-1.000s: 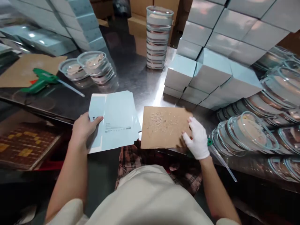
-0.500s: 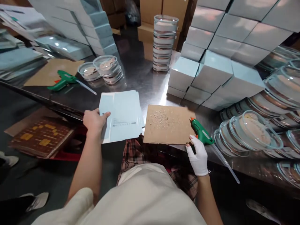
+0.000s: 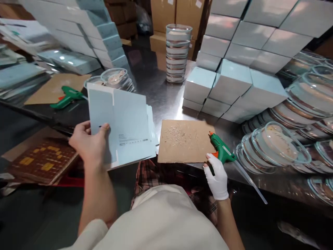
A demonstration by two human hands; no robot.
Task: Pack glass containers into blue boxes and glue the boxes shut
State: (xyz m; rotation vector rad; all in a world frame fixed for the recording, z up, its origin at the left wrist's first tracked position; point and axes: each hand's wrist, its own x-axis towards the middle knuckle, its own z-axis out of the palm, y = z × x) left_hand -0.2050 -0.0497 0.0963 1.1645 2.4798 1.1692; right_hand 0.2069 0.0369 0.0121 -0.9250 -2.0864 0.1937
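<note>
the bare left hand [image 3: 88,144] pinches a flat pale-blue carton blank [image 3: 122,123] at its lower left edge, left of centre in the frame, lifting it off the stack. it looks light, thin and floppy, best gripped near a crease. the gloved right hand [image 3: 217,177], lower right, closes on the green glue gun [image 3: 221,152] handle beside the cardboard sheet [image 3: 184,140].

A steel table [image 3: 158,90] bears stacked boxes [image 3: 229,86], glass dishes [image 3: 275,149], cardboard sheet [image 3: 183,140].
</note>
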